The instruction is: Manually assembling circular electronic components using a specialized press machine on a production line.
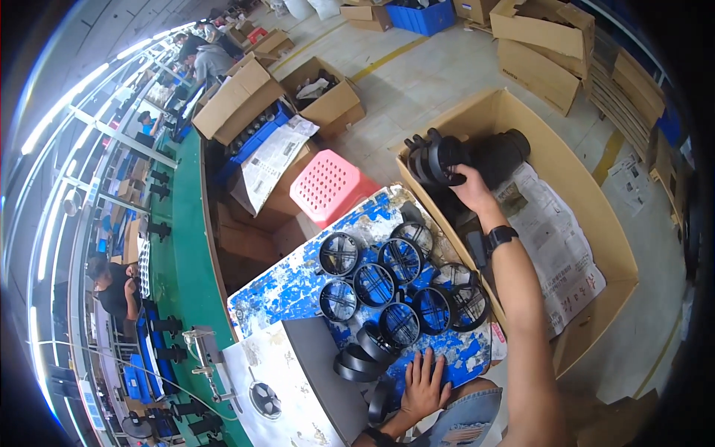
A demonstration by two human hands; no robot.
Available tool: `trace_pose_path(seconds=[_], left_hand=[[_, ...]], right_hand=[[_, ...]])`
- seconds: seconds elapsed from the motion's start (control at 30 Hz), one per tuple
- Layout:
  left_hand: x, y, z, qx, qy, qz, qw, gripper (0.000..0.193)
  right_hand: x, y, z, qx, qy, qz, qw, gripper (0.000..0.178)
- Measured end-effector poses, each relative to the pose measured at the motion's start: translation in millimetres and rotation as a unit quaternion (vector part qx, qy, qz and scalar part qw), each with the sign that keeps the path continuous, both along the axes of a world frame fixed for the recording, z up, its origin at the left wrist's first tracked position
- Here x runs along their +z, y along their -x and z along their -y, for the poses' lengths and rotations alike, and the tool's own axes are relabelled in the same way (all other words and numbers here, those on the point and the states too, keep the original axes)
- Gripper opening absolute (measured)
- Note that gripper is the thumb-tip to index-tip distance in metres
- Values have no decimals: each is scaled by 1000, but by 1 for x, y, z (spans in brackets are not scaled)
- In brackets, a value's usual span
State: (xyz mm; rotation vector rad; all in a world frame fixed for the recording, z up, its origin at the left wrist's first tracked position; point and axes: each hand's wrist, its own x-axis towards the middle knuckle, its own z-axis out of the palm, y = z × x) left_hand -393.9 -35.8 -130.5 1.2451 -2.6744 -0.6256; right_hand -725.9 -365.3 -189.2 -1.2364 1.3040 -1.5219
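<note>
A worn blue table [279, 284] stands beside the open carton [585, 205]. Black spoked rings [375, 284] lie on it, left of the carton.

1 view: head cam, L of side-by-side fisheye pair on person's head. Faces down & fwd, pic upright, unmirrored. Blue-white table [272, 294] approx ctr, close, seen fr above. L hand [424, 384] & knee [473, 413] nearest, twd lower edge; R hand [473, 190] farther out, at cardboard box [588, 216], R side. Floor [402, 93] & green table [182, 246] recede to bg, top & L. V. wide FOV: straight edges bend twd dark rim.
</note>
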Motion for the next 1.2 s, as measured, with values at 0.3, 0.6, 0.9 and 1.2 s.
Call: trace_pose_path(seconds=[0.3, 0.6, 0.9, 1.2], left_hand=[[2, -5, -1, 11, -2, 17, 1000, 66], [3, -2, 0, 7, -14, 18, 1000, 66], [3, 0, 1, 11, 6, -1, 1000, 66], [3, -1, -4, -3, 29, -32, 999, 69]], right_hand=[[18, -14, 29, 104, -152, 130, 974, 38], [-3, 5, 32, 147, -198, 66, 967, 30], [-10, -1, 15, 141, -111, 112, 977, 35], [123, -31, -68, 147, 4, -140, 979, 34]])
